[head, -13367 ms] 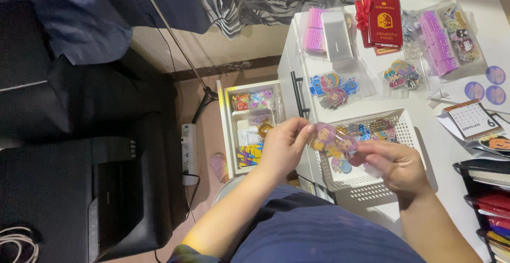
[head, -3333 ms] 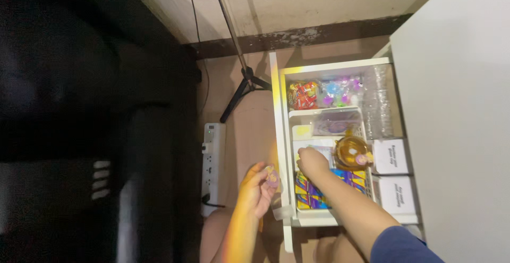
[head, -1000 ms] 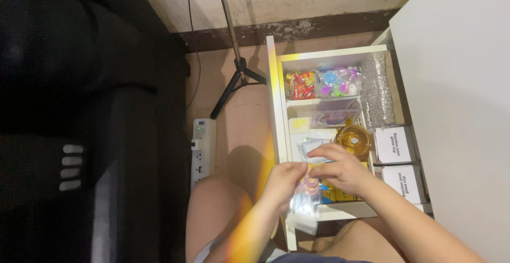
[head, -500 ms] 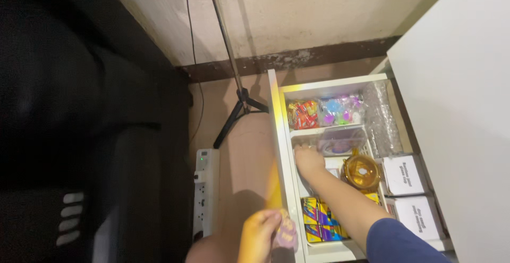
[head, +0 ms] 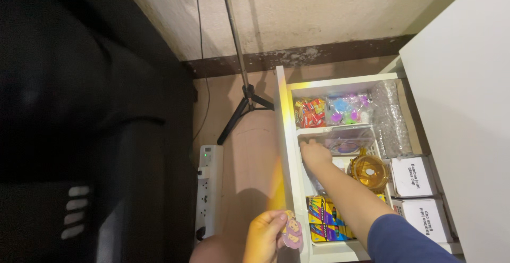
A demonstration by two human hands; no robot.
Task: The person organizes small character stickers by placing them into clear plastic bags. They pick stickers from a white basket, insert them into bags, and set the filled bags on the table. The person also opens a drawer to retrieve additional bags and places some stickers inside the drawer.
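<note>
My right hand (head: 314, 153) reaches down into the open white drawer (head: 282, 135), its fingers touching a clear plastic packet (head: 348, 139) in the middle compartment. Whether it grips the packet is hidden. My left hand (head: 264, 235) stays low beside the drawer's front edge and pinches a small flat sticker-like item (head: 291, 230) with purple and tan colours. Beside my right forearm sits an amber glass cup (head: 369, 171).
The drawer also holds colourful small packets (head: 332, 110) at the far end, bubble wrap (head: 390, 118), two white boxes (head: 413, 176) and colourful crayon boxes (head: 325, 218). A tripod leg (head: 240, 111) and a white power strip (head: 209, 188) stand on the floor. A white desk top (head: 467, 98) lies at the right.
My right hand has moved deeper into the drawer toward the clear packet. My left hand has dropped lower with the small item. The view has tilted up toward the wall.
</note>
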